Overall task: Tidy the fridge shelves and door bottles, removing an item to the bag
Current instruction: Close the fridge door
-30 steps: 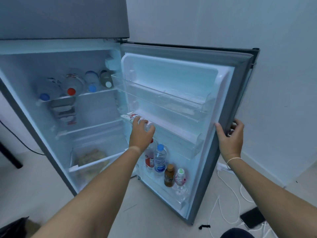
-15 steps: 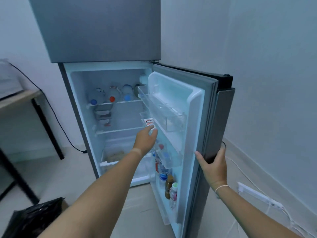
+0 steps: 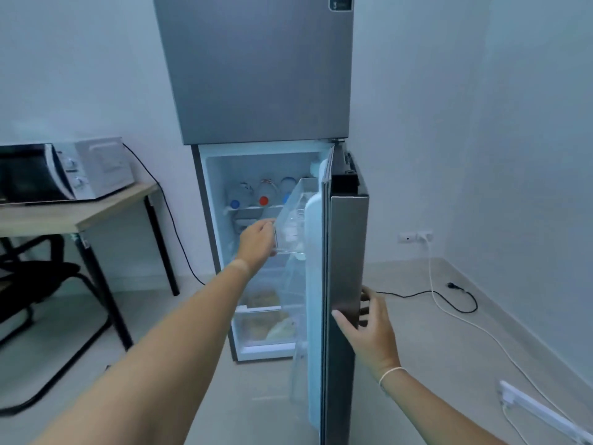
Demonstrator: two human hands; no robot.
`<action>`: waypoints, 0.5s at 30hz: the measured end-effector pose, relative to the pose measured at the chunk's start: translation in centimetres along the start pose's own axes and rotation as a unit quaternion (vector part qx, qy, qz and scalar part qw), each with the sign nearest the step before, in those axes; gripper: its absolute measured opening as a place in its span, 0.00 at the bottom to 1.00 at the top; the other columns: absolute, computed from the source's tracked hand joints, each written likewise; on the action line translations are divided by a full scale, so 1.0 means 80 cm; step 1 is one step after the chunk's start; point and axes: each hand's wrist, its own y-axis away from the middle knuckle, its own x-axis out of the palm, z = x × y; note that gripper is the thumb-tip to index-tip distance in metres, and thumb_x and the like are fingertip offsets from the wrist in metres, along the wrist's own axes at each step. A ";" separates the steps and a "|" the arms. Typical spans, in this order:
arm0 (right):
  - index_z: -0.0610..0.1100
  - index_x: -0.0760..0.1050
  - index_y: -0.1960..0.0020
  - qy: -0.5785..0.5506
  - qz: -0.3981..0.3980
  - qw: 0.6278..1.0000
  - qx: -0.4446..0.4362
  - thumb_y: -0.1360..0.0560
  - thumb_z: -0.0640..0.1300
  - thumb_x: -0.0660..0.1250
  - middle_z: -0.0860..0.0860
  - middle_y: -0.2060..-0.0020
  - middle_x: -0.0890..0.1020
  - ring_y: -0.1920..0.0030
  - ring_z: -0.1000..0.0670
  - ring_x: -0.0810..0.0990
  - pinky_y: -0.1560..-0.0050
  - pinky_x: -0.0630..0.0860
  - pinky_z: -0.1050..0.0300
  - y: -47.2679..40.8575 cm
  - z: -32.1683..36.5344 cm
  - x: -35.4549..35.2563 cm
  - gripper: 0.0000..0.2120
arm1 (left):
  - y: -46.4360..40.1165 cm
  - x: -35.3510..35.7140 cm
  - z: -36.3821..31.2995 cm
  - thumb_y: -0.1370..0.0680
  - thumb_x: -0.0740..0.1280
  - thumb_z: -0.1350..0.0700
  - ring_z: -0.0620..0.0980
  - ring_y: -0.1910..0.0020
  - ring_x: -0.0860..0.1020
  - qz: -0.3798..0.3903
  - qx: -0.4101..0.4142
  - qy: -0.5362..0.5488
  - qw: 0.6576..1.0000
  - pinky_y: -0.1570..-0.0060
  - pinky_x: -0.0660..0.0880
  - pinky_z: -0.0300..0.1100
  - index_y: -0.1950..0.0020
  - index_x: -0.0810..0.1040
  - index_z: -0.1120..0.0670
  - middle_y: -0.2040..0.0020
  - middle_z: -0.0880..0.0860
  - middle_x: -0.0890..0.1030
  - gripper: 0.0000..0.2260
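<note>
A: Fridge door (image 3: 345,284) has swung a long way toward closing within the last second; it now shows edge-on, its bins nearly hidden.

B: Right hand (image 3: 372,326)?

A: On the door's outer edge, thumb on the near face, fingers spread over the far side, resting there and not clamped. A second ago it gripped that edge with the door wide.

B: And the left hand (image 3: 258,244)?

A: Reaching between cabinet and door, beside the clear door bin (image 3: 293,226). The small red-and-white packet it touched earlier is out of sight; I cannot tell whether the fingers hold anything.

B: So the removal?

A: My read: door bottles done with, nothing visibly headed for a bag, and no bag in view now.

B: Surfaces?

A: Brushed grey metal outside, glossy white liner, see-through hard plastic bin. Round capped bottles (image 3: 263,195) lie on the far top shelf, blue and red caps facing out.
</note>
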 end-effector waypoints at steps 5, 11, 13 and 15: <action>0.49 0.69 0.35 0.037 0.066 0.996 -0.046 0.29 0.51 0.71 0.57 0.43 0.74 0.46 0.54 0.77 0.45 0.77 0.59 -0.006 0.018 0.024 0.25 | -0.008 -0.042 -0.031 0.20 0.53 0.49 0.51 0.57 0.70 -0.024 0.019 -0.054 0.998 0.61 0.70 0.42 0.54 0.68 0.53 0.56 0.55 0.71 0.10; 0.48 0.73 0.36 0.051 0.134 0.983 -0.116 0.26 0.47 0.68 0.55 0.43 0.74 0.43 0.52 0.76 0.41 0.73 0.59 -0.053 0.068 0.037 0.19 | -0.020 -0.068 -0.065 0.20 0.50 0.50 0.50 0.58 0.67 -0.037 0.078 -0.153 0.984 0.61 0.63 0.44 0.58 0.68 0.54 0.58 0.54 0.70 0.13; 0.49 0.72 0.35 0.063 0.134 0.978 -0.150 0.26 0.48 0.67 0.54 0.40 0.74 0.42 0.52 0.76 0.41 0.72 0.59 -0.085 0.095 0.034 0.19 | -0.027 -0.079 -0.075 0.20 0.50 0.51 0.52 0.57 0.69 -0.059 0.078 -0.132 0.986 0.56 0.65 0.46 0.58 0.69 0.54 0.58 0.54 0.71 0.13; 0.50 0.71 0.34 0.081 0.125 0.973 -0.176 0.26 0.49 0.66 0.53 0.39 0.74 0.41 0.51 0.75 0.40 0.72 0.58 -0.120 0.122 0.029 0.20 | -0.035 -0.092 -0.080 0.20 0.50 0.49 0.51 0.58 0.70 -0.079 0.088 -0.124 0.985 0.55 0.66 0.45 0.59 0.69 0.51 0.59 0.52 0.72 0.13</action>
